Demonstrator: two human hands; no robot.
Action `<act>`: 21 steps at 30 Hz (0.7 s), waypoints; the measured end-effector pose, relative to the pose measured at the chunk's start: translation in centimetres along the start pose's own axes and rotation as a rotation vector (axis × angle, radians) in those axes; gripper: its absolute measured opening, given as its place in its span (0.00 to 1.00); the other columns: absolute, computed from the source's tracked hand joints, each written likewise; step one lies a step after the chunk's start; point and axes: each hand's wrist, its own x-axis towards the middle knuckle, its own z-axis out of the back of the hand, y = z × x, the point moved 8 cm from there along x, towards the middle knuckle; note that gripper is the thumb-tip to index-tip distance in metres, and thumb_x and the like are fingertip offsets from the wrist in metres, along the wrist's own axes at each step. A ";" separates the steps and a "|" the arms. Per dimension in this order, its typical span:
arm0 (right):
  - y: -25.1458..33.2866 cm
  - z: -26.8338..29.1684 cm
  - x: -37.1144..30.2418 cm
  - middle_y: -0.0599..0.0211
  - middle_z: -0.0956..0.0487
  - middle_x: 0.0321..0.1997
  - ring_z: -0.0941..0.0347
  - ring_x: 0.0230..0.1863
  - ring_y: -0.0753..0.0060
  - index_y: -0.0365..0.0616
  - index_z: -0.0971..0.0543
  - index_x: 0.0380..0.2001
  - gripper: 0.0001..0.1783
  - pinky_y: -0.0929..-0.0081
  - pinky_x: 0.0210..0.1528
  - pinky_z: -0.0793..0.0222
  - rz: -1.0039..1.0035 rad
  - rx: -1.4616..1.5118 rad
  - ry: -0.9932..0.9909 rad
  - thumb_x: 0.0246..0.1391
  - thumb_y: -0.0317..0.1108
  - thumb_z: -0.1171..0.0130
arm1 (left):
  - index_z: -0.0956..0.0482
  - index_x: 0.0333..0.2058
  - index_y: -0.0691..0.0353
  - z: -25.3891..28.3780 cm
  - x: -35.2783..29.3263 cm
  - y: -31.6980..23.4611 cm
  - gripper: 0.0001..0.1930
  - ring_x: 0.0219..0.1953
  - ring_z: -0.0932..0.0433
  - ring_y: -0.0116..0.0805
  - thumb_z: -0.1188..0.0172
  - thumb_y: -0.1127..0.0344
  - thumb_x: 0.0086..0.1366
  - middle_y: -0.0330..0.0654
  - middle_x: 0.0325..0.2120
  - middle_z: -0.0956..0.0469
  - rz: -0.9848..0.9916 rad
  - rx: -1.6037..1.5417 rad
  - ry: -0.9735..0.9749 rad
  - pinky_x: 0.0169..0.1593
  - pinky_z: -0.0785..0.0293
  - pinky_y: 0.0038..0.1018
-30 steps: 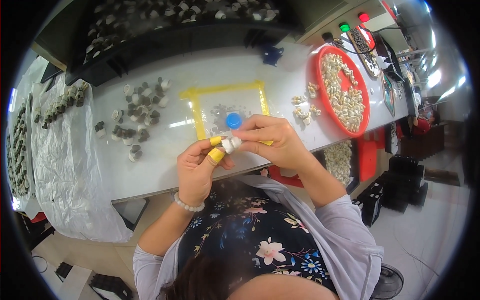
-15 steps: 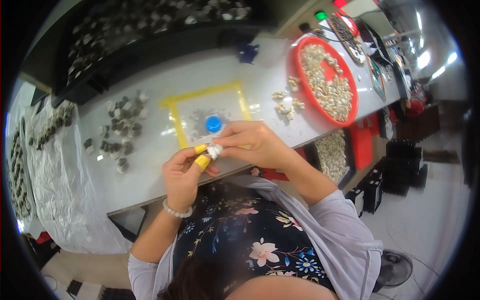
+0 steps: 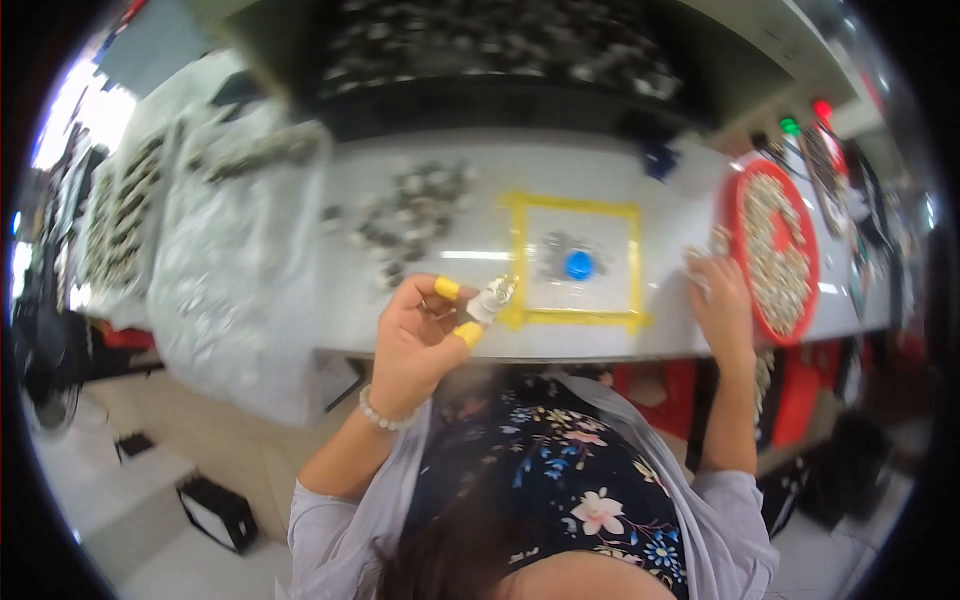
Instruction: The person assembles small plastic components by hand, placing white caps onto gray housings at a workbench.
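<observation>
My left hand [image 3: 415,340], a bead bracelet at its wrist, pinches a small white piece [image 3: 488,303] between thumb and forefinger, both wrapped in yellow covers. The piece has a pale, uneven top. It is above the table, just left of a yellow-taped square [image 3: 519,235]. Inside that square lies a round blue cap [image 3: 579,265] among small grey specks. My right hand [image 3: 722,305] is down at a few loose cream pieces [image 3: 692,256] beside a red oval tray [image 3: 741,240]. Its fingertips are blurred, so whether they grip a piece cannot be made out.
Cream pieces [image 3: 775,255] fill much of the red tray. Black-and-white round pieces [image 3: 415,215] lie scattered left of the taped square. Farther left, clear plastic sheeting [image 3: 235,270] drapes over the table. A dark bin of similar pieces [image 3: 500,100] stands along the back.
My right hand has left the white piece and moved right to the loose cream pieces. My left hand still holds the white piece. The view has turned, shifting the table rightward.
</observation>
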 end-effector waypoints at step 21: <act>1.8 -3.5 0.0 0.71 0.28 0.28 0.32 0.29 0.80 0.37 0.27 0.31 0.11 0.82 0.33 0.36 -0.208 0.616 0.046 0.39 0.21 0.40 | 0.26 0.39 0.63 28.9 6.7 -21.5 0.14 0.34 0.21 0.36 0.42 0.68 0.52 0.45 0.32 0.20 -0.343 1.541 -0.793 0.40 0.28 0.28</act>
